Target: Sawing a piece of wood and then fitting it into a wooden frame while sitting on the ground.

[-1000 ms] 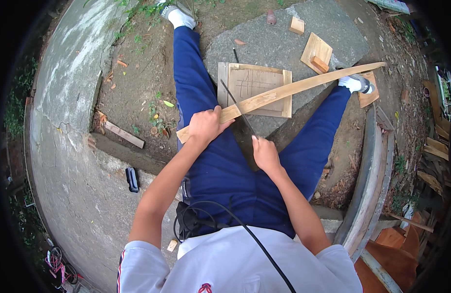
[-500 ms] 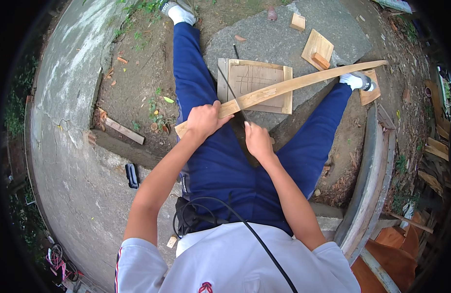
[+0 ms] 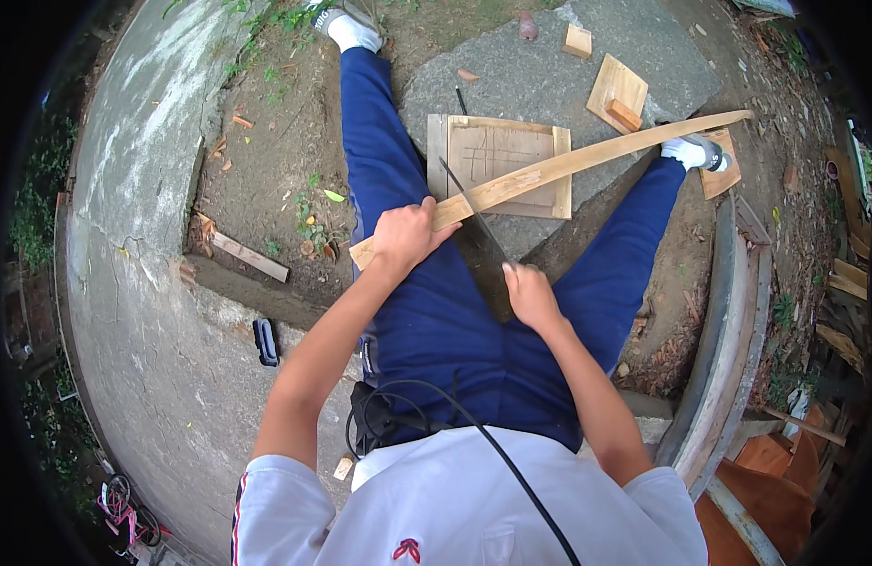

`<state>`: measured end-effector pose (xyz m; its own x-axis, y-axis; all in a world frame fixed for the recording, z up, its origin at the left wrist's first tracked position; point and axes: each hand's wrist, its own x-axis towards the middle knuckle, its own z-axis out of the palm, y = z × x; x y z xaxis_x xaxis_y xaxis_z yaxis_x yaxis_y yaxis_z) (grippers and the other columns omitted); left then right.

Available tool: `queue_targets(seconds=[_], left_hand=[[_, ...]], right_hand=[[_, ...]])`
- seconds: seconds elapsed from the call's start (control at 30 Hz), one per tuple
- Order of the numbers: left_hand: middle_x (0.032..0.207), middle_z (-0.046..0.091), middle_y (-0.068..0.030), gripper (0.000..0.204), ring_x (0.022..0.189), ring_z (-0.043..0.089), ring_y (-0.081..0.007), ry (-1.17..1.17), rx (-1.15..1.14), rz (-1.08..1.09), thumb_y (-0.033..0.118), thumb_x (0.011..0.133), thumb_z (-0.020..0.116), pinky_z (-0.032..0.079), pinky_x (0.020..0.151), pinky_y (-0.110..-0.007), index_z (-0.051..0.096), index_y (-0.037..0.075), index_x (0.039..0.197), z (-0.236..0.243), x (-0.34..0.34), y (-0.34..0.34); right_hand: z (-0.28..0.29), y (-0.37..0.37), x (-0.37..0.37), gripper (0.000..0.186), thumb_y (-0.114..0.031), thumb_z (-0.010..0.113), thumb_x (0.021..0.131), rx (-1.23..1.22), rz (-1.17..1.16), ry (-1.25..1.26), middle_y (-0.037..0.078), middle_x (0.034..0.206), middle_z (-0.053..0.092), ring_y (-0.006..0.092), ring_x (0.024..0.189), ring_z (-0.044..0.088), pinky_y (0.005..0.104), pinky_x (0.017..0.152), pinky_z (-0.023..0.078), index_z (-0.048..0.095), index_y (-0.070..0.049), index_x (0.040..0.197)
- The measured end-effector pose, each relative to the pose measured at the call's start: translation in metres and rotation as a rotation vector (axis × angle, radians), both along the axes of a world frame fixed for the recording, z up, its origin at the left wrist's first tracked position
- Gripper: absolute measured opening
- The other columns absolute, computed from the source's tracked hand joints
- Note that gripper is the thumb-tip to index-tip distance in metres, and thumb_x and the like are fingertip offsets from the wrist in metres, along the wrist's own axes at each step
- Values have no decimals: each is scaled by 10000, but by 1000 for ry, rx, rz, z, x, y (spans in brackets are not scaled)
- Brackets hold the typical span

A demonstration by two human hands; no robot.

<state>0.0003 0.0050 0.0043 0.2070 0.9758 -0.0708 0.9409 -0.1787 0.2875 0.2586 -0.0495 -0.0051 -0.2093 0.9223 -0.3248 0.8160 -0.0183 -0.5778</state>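
Plainly, the right hand [image 3: 531, 297] hides part of the saw [image 3: 488, 232].

Ahead of you: flat, irregular grey stone slab [image 3: 521, 90], brown soil [image 3: 257, 189] around it. On the slab, nearest you: shallow wooden tray [image 3: 561, 141], crossing dark lines on its floor. Farther right: square pale board [image 3: 607, 83], lying aslant. Beyond that, small wood block [image 3: 577, 41]; left of it, reddish-brown object [image 3: 527, 25], kind unclear; nearer you, one brown leaf [image 3: 467, 75]. Soil, your left: narrow wood offcut [image 3: 250, 257]. Left again: cracked grey concrete [image 3: 172, 396], bearing a dark case [image 3: 265, 341] and, closer to you, a pale scrap [image 3: 343, 467].
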Motion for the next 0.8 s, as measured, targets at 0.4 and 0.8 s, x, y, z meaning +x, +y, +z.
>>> queue_targets(seconds=[0.4, 0.8], left_hand=[[705, 731, -171, 625, 660, 754, -368, -1, -20, -22, 672, 951, 703, 613, 600, -465, 637, 51, 905, -1, -1, 6], [713, 733, -149, 600, 670, 754, -357, 0, 13, 6, 658, 930, 735, 608, 596, -474, 624, 69, 888, -6, 1, 1]], right_hand=[[7, 2, -4, 440, -274, 505, 1140, 70, -7, 194, 343, 889, 700, 560, 894, 682, 628, 817, 538, 728, 53, 948], [9, -2, -11, 439, -295, 483, 1146, -3, -74, 84, 339, 942, 709, 576, 922, 668, 640, 832, 535, 723, 36, 985]])
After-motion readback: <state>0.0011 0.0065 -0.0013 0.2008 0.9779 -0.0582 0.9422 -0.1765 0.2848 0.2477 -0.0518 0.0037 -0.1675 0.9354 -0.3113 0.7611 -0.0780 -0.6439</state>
